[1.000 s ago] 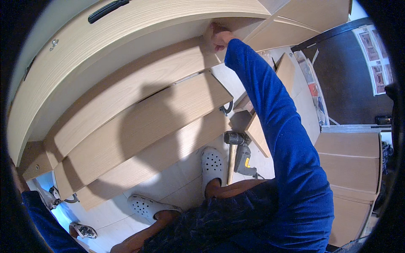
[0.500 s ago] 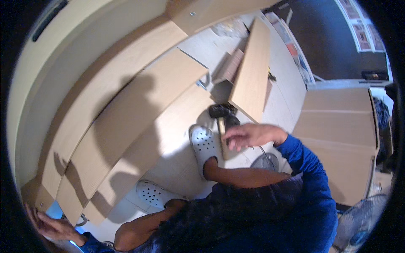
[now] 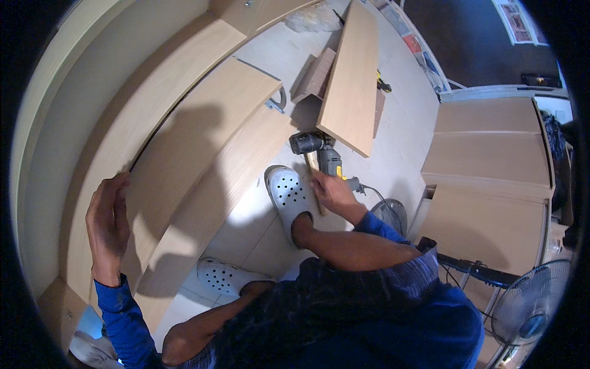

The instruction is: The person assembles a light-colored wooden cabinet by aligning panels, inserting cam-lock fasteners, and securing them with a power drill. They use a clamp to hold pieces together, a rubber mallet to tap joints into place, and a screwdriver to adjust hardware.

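Observation:
My right hand (image 3: 336,195) is closed around the wooden handle of a mallet (image 3: 312,165) with a black head, low over the floor. A corded power drill (image 3: 330,161) in grey and yellow lies right beside it. On the other side, my left hand (image 3: 109,220) has its fingers stretched out, with the fingertips at the seam between a light wood panel (image 3: 196,144) and the wooden cabinet board (image 3: 163,83) behind it. Nothing shows in that hand. At the panel's far end sits a curved metal hinge or bracket (image 3: 278,100).
A loose wood board (image 3: 353,80) lies on the floor with a folded cardboard piece (image 3: 314,77) beside it. Clear plastic wrap (image 3: 312,18) lies farther off. Flat cardboard boxes (image 3: 485,147) and a fan (image 3: 533,301) stand at the right. My white clogs (image 3: 289,192) are close to the mallet.
My right hand has come down onto the mallet's handle. My left hand has moved up and inward from the lower left to the panel's seam. The view has shifted.

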The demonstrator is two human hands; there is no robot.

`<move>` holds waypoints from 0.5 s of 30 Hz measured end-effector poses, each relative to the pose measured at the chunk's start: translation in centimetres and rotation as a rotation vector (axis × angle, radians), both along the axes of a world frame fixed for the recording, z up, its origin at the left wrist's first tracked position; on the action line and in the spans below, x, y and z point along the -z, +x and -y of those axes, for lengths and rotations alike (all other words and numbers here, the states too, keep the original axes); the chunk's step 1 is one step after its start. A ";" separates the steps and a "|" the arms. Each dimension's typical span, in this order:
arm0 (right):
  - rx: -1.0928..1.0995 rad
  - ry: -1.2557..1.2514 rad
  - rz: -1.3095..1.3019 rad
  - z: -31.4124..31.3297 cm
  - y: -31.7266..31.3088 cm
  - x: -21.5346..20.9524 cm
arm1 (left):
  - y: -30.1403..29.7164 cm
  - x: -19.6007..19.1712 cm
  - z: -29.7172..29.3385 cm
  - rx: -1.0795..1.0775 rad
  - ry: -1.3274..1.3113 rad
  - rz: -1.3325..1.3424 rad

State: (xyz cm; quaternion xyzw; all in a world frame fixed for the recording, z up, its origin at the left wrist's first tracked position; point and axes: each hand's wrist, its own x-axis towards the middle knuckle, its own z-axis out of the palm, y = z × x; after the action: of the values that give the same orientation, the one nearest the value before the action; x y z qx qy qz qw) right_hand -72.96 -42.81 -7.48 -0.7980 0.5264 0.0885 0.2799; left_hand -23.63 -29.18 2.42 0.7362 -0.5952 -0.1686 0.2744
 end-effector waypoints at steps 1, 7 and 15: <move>-0.078 -0.085 0.200 1.4 1.4 -0.5 | -0.3 0.1 0.2 0.017 0.006 0.045; -0.280 0.290 0.299 5.4 6.2 -7.0 | 0.2 0.7 -0.7 0.037 -0.012 0.100; 0.522 -0.085 0.296 18.7 -6.8 -15.9 | 6.2 -0.5 -5.6 -0.181 0.229 0.070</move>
State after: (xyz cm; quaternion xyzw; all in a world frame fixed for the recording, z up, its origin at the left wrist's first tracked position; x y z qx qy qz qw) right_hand -79.73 -61.48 8.37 -0.6511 0.6704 -0.1257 0.3330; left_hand -17.44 -23.54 2.91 0.8188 -0.5125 -0.1842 0.1817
